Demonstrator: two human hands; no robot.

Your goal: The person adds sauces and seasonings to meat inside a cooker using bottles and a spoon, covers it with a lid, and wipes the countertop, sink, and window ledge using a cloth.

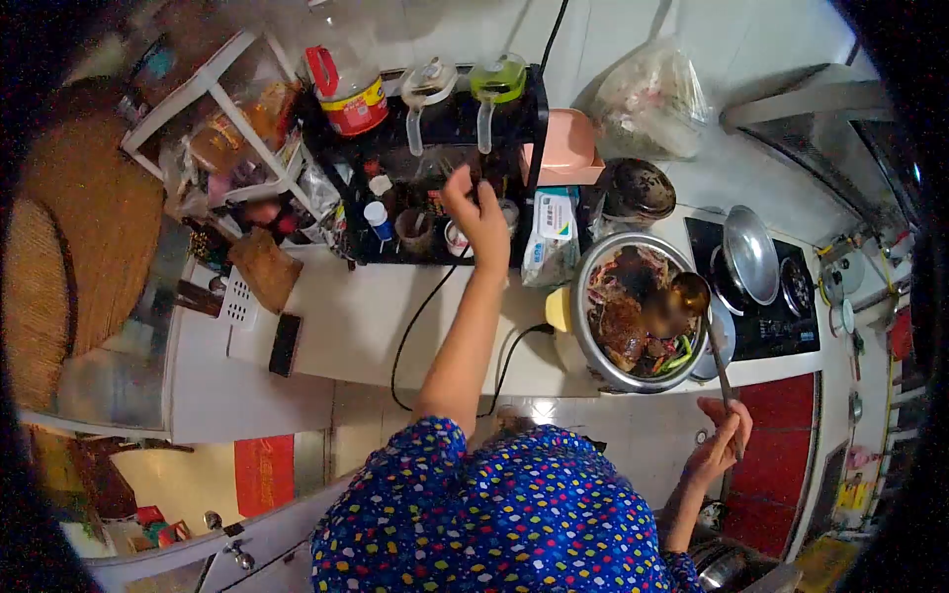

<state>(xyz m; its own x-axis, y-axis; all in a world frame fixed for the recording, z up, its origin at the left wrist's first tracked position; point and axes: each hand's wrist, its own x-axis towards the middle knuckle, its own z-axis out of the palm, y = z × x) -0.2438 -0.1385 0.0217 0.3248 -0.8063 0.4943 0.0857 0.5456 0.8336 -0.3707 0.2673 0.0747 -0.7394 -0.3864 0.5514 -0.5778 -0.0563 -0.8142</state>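
Note:
My right hand point(724, 443) grips the long handle of a ladle point(689, 295), whose bowl rests over a large metal pot point(593, 358). Dark meat point(621, 331), green pepper pieces and dark liquid fill the pot. On the left, my left hand point(479, 219) reaches up to the lower level of a black two-level rack point(539, 109), its fingers apart and nothing visible in them. Close by it on that level stand a brown-filled jar point(413, 233), a white-capped blue bottle point(378, 219) and a white-lidded container point(456, 239), partly hidden by the hand.
Two handled containers, one white-lidded point(429, 83) and one green-lidded point(497, 81), stand on the rack's top beside a red-labelled jug point(354, 107). A metal wok point(749, 259) sits on the black cooktop point(791, 334). A black phone point(285, 344) and a cable lie on the counter.

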